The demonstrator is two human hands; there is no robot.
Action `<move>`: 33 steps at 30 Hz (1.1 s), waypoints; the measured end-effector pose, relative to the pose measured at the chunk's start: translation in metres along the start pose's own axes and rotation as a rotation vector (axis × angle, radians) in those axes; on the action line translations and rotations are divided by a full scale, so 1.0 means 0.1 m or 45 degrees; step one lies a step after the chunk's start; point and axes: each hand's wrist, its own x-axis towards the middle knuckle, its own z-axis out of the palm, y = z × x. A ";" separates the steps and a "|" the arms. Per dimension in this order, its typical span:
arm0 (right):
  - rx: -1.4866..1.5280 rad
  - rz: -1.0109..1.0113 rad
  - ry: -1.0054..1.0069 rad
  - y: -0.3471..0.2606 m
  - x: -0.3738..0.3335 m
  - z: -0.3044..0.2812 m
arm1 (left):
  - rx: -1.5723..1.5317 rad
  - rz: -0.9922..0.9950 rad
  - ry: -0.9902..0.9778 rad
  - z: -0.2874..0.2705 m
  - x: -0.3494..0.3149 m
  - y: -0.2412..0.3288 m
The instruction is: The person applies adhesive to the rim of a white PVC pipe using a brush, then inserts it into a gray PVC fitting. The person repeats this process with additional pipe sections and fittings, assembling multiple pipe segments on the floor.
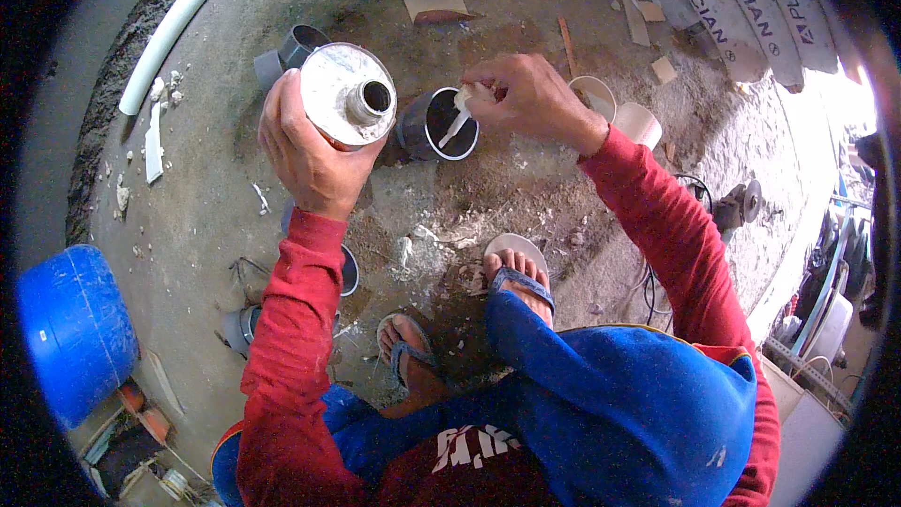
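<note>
My left hand is closed around a round metal can whose pale, smeared top has an uncapped spout. My right hand pinches a small white applicator stick by its cream-coloured top. The stick slants down over the mouth of a dark grey pipe fitting with a pale rim; I cannot tell whether its tip touches the inside. Another grey pipe fitting lies just beyond the can. A cream pipe ring and a cream pipe piece lie near my right wrist.
Printed sacks are stacked at the far right, with a grinder-like power tool and cable nearer. A blue drum stands at left; a long white pipe lies behind it. Scraps and debris litter the dusty floor around my sandalled feet.
</note>
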 end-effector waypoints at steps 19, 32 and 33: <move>-0.434 -0.346 -0.010 -0.07 -0.10 -0.02 | -0.016 0.001 0.005 0.00 0.02 -0.01; 0.085 0.144 -0.238 -0.04 -0.22 -0.14 | -0.019 -0.021 0.001 -0.01 0.03 -0.02; 0.173 0.306 -0.264 -0.04 -0.23 -0.14 | -0.022 -0.024 0.002 -0.01 0.03 -0.02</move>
